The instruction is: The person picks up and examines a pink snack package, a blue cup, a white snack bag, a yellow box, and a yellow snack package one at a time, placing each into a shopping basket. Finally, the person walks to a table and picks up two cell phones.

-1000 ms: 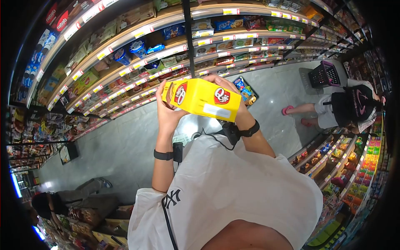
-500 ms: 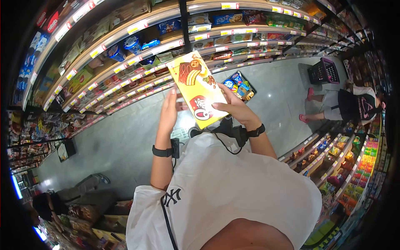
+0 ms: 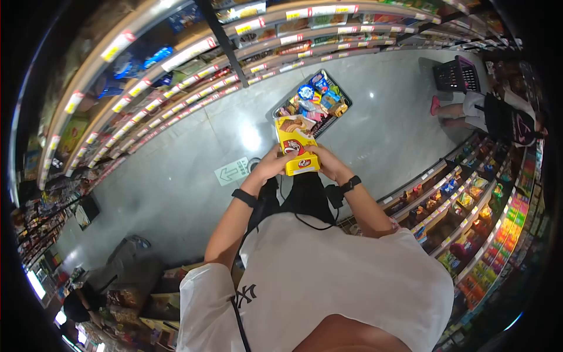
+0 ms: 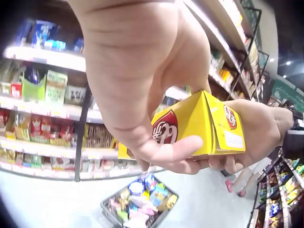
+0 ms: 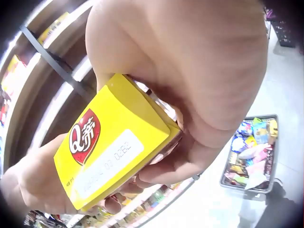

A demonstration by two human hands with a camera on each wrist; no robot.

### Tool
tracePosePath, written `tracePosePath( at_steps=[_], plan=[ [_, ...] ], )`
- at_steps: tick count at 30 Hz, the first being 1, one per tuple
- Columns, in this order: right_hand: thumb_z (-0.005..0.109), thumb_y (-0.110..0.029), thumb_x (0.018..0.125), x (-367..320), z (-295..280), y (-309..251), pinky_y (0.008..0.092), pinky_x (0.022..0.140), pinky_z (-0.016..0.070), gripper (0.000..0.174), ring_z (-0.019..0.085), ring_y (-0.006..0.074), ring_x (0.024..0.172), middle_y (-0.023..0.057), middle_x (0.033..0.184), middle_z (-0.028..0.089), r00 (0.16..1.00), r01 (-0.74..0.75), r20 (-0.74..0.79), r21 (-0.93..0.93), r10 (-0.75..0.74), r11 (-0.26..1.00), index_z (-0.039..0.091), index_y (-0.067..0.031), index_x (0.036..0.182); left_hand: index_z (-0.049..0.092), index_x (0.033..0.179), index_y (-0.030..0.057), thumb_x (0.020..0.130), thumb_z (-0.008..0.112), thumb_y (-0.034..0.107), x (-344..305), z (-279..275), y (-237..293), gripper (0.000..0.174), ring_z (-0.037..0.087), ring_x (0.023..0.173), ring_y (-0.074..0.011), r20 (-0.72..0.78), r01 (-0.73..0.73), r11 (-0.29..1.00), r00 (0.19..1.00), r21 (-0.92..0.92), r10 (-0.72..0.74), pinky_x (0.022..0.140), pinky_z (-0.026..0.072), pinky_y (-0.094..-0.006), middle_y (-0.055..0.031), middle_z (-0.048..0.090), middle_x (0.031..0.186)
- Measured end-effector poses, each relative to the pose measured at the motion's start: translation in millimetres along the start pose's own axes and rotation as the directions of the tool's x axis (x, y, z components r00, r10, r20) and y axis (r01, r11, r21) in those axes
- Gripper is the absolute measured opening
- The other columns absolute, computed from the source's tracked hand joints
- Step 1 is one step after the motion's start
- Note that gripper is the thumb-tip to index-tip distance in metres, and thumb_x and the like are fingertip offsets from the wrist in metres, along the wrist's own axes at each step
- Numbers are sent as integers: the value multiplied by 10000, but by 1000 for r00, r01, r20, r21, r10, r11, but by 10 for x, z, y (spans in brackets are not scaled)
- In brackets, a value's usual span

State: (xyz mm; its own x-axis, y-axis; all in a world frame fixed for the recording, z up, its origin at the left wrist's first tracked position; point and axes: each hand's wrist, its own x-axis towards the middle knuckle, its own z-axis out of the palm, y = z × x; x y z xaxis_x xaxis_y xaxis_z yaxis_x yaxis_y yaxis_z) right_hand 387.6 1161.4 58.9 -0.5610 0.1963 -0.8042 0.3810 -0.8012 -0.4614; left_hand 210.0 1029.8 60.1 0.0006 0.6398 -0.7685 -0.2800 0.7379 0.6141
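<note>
A yellow box [image 3: 297,145] with a red heart-shaped logo is held in front of the body by both hands. My left hand [image 3: 272,162] grips its left side, thumb on the printed face. On the other side my right hand [image 3: 328,162] grips the box near its lower end. The left wrist view shows the left hand [image 4: 142,90] with fingers curled round the box [image 4: 190,123]. In the right wrist view the right hand [image 5: 190,80] wraps the box [image 5: 114,137], whose end panel carries a printed code. Beyond the box, a dark basket [image 3: 340,126] of snack packs sits on the floor.
Stocked shelves [image 3: 193,53] curve along the far and left side, and more shelves [image 3: 469,217] stand at the right. A person [image 3: 498,117] in a dark top is near a black and purple basket [image 3: 457,76]. Another person [image 3: 79,302] is at lower left.
The box has come lower and closer to the body, and its printed face has turned. My left hand, loose beside it half a second ago, now grips it. The floor basket shows more fully.
</note>
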Motion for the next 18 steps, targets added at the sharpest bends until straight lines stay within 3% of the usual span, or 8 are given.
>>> tracePosePath(
  at_steps=[3,6,9,11,13,15,18],
  plan=[
    [584,-262,974,709,-578,393,360,850,592,458,701,207,1011,117,1184,663,996,-84,-30,121,89,989,476,-21,1348,478,1406,67,925,663,529,902,193,-518,692,649,900,-134,-1,17,979,1000,-204,-18,731,538,-294,-66,669,1130],
    [567,-232,975,1357,-1216,752,356,848,591,449,701,210,1004,121,1173,667,988,-97,-98,201,118,975,481,-25,1364,485,1400,60,970,632,465,1814,384,-1092,608,680,957,-144,-17,6,966,1000,-259,-11,759,575,-296,-69,661,1113],
    [538,-272,995,1872,-1666,919,359,897,565,465,684,206,1042,109,1211,654,993,-19,-112,193,41,981,467,-33,1388,478,1406,46,967,635,470,2513,533,-1380,630,671,910,-136,-57,-65,939,997,-339,48,704,550,-269,-62,642,1162],
    [554,-307,994,2173,-1930,975,339,869,556,446,684,176,1018,63,1184,674,995,-4,-97,200,24,980,514,-70,1369,471,1417,43,962,645,461,2751,556,-1275,642,661,909,-136,-98,-75,935,994,-347,44,681,531,-257,-61,631,1188],
    [560,-358,1002,2419,-2125,962,324,856,547,449,682,161,1019,43,1175,681,976,-84,-194,73,97,994,528,-92,1362,458,1436,43,956,656,429,2982,599,-1306,647,646,906,-132,-208,-131,906,977,-403,49,652,503,-249,-57,627,1198],
    [566,-407,1002,2591,-2252,924,312,855,540,468,678,149,1018,40,1176,679,980,-111,-158,82,123,990,531,-108,1360,444,1455,41,943,680,366,3320,640,-1583,651,646,921,-144,-226,-82,874,974,-480,-33,716,517,-273,-66,594,1278],
    [558,-534,970,2633,-2176,701,340,849,541,578,674,142,984,56,1170,679,919,-252,-337,-104,205,962,540,-93,1343,450,1458,61,928,677,297,3369,597,-1644,623,666,943,-166,-248,0,915,963,-404,-110,731,524,-302,-53,628,1254]
  ],
)
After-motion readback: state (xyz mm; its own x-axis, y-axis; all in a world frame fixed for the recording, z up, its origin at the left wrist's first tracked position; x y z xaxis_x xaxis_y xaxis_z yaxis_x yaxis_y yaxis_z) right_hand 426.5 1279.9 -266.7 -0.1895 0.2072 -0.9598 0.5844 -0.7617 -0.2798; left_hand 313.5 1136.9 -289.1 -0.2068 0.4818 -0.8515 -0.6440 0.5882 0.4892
